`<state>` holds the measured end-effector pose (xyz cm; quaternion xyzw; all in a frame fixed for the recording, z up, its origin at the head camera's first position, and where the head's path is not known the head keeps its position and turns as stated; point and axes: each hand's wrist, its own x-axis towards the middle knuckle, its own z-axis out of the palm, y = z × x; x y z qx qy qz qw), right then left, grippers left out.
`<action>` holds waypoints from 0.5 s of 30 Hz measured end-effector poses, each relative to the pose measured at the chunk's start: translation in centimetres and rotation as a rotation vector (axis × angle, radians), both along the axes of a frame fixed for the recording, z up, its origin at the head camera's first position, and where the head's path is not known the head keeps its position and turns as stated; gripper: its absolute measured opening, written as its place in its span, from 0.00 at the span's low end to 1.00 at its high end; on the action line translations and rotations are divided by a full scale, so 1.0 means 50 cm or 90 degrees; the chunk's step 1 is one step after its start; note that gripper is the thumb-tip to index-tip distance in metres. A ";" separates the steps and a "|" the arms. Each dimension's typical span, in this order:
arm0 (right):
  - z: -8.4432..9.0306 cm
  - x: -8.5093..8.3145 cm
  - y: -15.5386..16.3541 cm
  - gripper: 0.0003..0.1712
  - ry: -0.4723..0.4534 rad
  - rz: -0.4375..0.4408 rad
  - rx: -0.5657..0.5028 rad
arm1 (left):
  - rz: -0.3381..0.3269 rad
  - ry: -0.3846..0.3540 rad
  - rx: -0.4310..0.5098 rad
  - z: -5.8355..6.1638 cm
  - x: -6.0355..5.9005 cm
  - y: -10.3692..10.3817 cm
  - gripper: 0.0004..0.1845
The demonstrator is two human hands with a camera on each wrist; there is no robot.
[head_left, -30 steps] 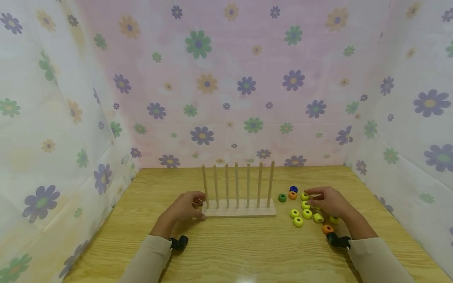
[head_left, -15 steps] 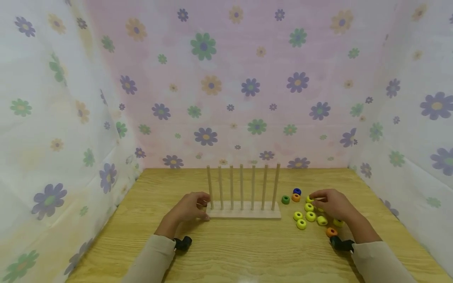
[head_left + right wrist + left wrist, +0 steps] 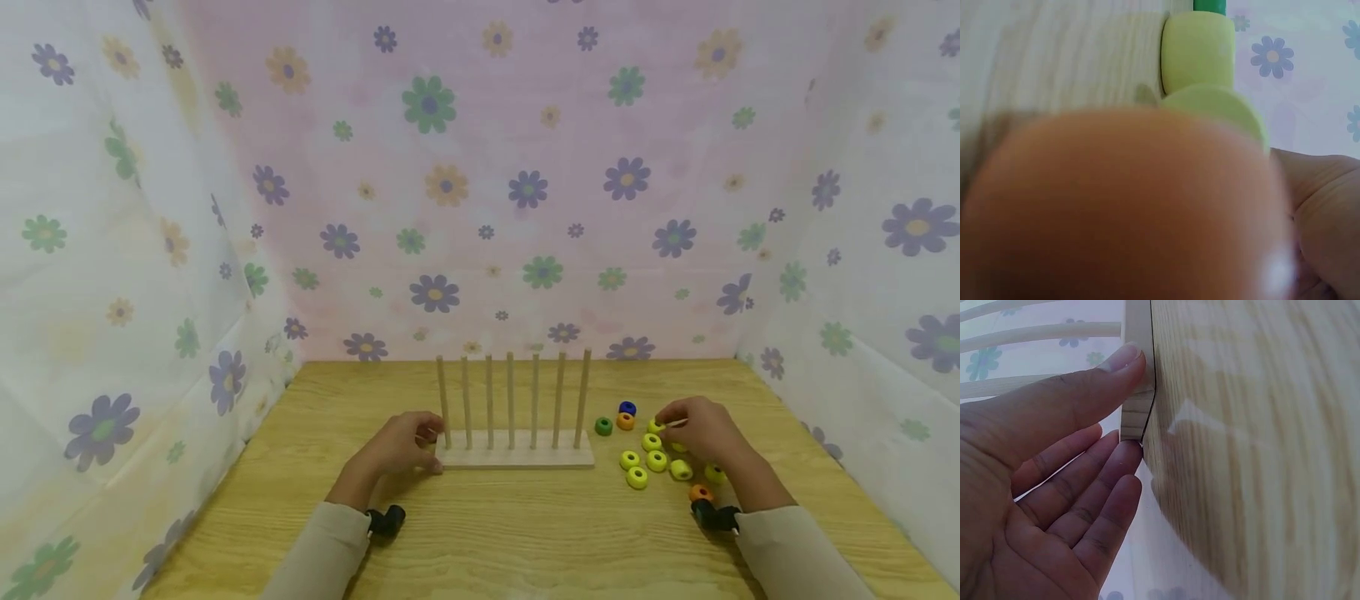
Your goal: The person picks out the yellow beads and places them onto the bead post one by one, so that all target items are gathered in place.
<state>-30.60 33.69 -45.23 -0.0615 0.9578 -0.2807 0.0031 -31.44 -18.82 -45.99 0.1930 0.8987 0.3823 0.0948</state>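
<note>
A wooden peg rack [image 3: 513, 457] with several bare upright pegs stands mid-table. My left hand [image 3: 399, 449] holds its left end. In the left wrist view the thumb [image 3: 1085, 387] lies against the base's end [image 3: 1137, 419] and the fingers [image 3: 1094, 481] reach its other corner. My right hand [image 3: 697, 429] hovers over a scatter of rings right of the rack. Its thumb and forefinger pinch a yellow ring [image 3: 656, 427] that lies on the table. A blurred orange ring [image 3: 1122, 206] fills the right wrist view, with yellow rings [image 3: 1197, 50] beyond it.
Loose rings lie right of the rack: green [image 3: 603, 426], blue [image 3: 627, 408], orange [image 3: 625, 422], several yellow [image 3: 637, 477], and another orange [image 3: 701, 492] by my right wrist. Flowered cloth walls [image 3: 480, 208] close in the wooden table [image 3: 525, 533] at the back and on both sides.
My right hand's fingers have curled in from stretched over the rings to closing on the yellow ring. The left hand has kept its place on the rack. The head view shifted slightly.
</note>
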 end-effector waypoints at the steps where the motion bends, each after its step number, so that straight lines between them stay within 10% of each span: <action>1: 0.000 -0.002 -0.001 0.15 -0.001 -0.001 0.000 | 0.000 -0.001 0.003 -0.001 0.001 -0.001 0.35; 15: 0.017 -0.007 -0.008 0.17 0.050 0.004 0.018 | -0.004 -0.002 0.015 0.000 0.001 -0.003 0.34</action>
